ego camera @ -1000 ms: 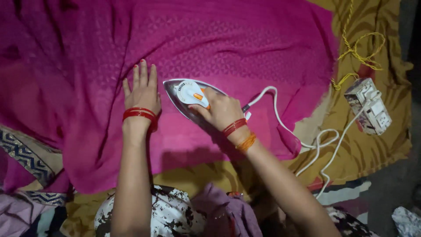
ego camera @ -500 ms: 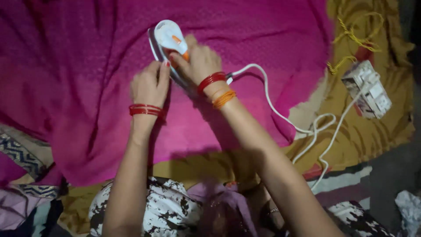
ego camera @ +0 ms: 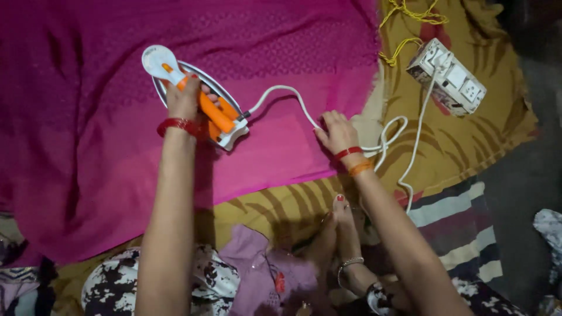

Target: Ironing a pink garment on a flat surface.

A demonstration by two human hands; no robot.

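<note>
One iron sits on one pink cloth, with one white cord running right to one power strip at the far right. Two hands show, the left hand and the right hand. One yellow string lies far right. One bare foot shows near.

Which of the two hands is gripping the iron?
The left hand, closed around the iron's orange handle; the right hand rests flat by the white cord.
</note>
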